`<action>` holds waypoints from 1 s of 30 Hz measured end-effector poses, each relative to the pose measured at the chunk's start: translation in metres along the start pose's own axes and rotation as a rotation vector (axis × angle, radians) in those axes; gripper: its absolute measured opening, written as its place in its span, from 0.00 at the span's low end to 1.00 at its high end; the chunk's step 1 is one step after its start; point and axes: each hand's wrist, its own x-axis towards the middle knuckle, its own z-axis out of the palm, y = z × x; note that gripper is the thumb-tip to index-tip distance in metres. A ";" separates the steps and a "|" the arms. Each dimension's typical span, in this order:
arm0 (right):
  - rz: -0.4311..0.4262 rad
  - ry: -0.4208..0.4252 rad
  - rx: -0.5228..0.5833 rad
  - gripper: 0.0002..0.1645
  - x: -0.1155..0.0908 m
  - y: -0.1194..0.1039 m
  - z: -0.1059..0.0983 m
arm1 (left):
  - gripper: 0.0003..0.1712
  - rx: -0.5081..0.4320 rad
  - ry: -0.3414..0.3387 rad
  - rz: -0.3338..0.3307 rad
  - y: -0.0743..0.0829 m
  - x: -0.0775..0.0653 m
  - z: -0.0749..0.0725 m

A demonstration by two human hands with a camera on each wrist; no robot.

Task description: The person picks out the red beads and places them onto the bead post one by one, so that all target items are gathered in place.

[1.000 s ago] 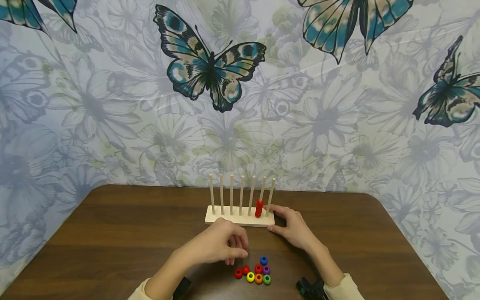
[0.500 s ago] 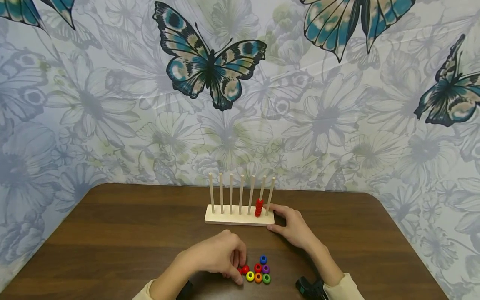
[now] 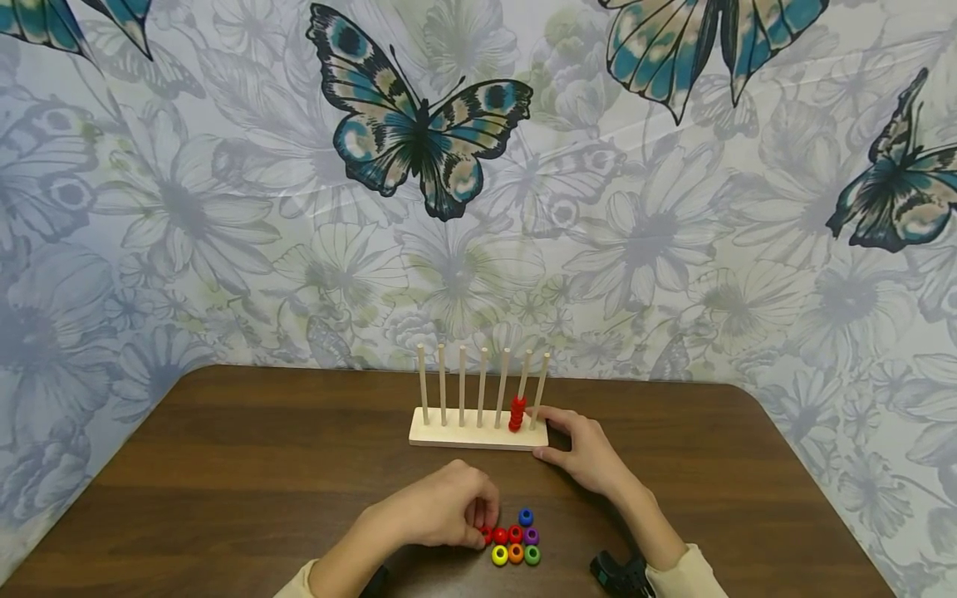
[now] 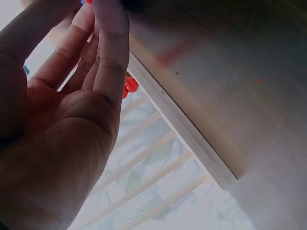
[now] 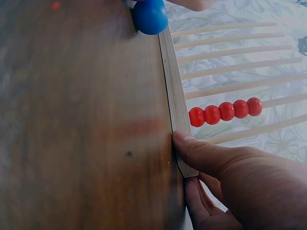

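My left hand (image 3: 441, 507) is low over the table, thumb and fingers pinching a red bead (image 3: 488, 534) at the left end of a cluster. Right beside it sit two more red beads (image 3: 500, 536). In the left wrist view the fingers (image 4: 110, 52) meet at the top edge, a speck of red between them. My right hand (image 3: 586, 455) grips the right end of a wooden peg stand (image 3: 456, 433), thumb on the near side in the right wrist view. Several stacked red beads (image 5: 226, 111) fill the lower part of the stand's second peg from the right.
Close to the left fingers lie a blue bead (image 3: 526, 517), a purple bead (image 3: 532, 536), a yellow bead (image 3: 499, 555), an orange bead (image 3: 516, 554) and a green bead (image 3: 532, 555). The brown table (image 3: 247, 482) ends at a butterfly-print cloth (image 3: 299, 274).
My left hand came down to the beads, took the leftmost red one and slid right with it; the neighbouring red bead shifted right against the others. My right hand stayed on the stand.
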 end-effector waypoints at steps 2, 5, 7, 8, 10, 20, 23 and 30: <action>0.000 -0.001 0.004 0.33 0.000 0.000 0.000 | 0.15 0.005 0.011 0.003 0.000 0.000 0.000; -0.002 -0.003 0.009 0.33 0.000 0.000 0.000 | 0.14 -0.027 0.023 -0.006 -0.002 0.000 -0.002; -0.005 -0.004 0.010 0.33 0.001 0.000 0.000 | 0.14 -0.048 0.034 -0.009 -0.003 0.000 -0.003; -0.008 -0.004 0.008 0.33 0.001 0.000 0.000 | 0.14 -0.058 0.039 -0.010 -0.003 0.000 -0.004; -0.007 -0.001 0.005 0.33 0.001 0.001 0.000 | 0.13 -0.070 0.046 -0.011 -0.005 0.001 -0.005; -0.010 -0.005 0.005 0.32 0.001 0.001 -0.001 | 0.12 -0.103 0.110 0.011 -0.010 0.003 -0.007; -0.014 -0.010 0.009 0.32 0.001 0.001 -0.001 | 0.12 -0.109 0.147 0.029 -0.010 0.004 -0.008; -0.027 -0.012 0.012 0.33 0.001 0.001 -0.001 | 0.12 -0.147 0.256 0.042 -0.010 0.006 -0.012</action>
